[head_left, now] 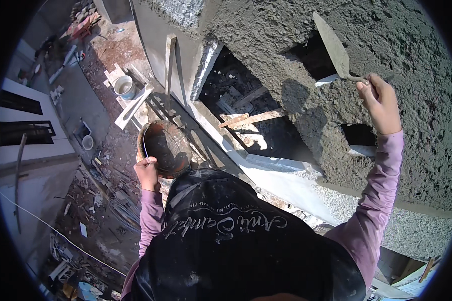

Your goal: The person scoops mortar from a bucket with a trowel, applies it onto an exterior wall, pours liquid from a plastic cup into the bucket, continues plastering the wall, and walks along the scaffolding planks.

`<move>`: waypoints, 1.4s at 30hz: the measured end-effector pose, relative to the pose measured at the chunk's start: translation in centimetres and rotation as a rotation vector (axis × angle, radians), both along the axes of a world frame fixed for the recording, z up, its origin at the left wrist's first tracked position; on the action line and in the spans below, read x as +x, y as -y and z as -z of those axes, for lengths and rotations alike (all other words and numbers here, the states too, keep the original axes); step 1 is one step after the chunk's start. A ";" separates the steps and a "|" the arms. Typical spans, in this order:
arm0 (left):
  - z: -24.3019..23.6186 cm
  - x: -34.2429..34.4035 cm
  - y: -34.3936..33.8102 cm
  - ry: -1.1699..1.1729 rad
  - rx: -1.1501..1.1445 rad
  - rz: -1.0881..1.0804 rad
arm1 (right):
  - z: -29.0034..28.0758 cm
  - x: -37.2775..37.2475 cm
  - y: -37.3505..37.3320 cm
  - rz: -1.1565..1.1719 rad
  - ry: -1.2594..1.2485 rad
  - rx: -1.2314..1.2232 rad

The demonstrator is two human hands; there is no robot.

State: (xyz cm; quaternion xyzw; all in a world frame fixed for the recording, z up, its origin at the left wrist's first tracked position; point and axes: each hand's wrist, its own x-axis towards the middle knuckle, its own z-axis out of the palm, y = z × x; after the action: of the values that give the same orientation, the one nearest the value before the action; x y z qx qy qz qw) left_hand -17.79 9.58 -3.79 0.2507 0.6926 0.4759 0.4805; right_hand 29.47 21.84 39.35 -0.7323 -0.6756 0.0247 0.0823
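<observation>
My right hand (378, 103) is closed on the handle of a trowel (336, 44) at upper right. Its mud-coated, pointed blade angles up and left over the rough grey render of the wall (407, 45), beside a small dark square opening (312, 54). Another small opening (357, 135) lies below, near my wrist. My left hand (148, 173) grips a worn orange bucket (178, 150) by its edge or handle, left of centre; dark grey mortar coats its inside. A large opening with pale edges (241, 70) sits between bucket and trowel, with boards across its lower part.
Wooden planks and a narrow ledge (196, 145) run beside the wall. A pale bucket (123, 85) stands on boards at upper left. Far below are rubble-strewn ground (100, 195), another small bucket (87, 142), coiled hose and a neighbouring white wall. A cable crosses the lower left.
</observation>
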 end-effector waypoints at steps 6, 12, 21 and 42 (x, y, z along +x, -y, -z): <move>-4.5 6.4 -1.7 -0.190 0.015 0.238 | 25.1 -9.9 3.3 -0.284 -0.048 -0.508; -10.3 11.1 -3.5 -0.258 0.168 0.327 | 34.3 -15.2 6.3 -0.507 0.118 -0.454; -11.3 14.9 -2.9 -0.290 0.140 0.451 | 39.0 -8.8 6.8 -0.378 -0.054 -0.493; -1.8 2.4 -3.0 0.125 0.031 -0.081 | 22.1 -15.0 0.0 -0.731 -0.401 -0.151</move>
State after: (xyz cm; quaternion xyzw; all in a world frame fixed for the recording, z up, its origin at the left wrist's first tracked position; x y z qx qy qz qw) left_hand -15.40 12.58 -1.94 0.1998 0.6635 0.5203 0.4991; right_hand 14.49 21.81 17.24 -0.4290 -0.8577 0.2437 0.1443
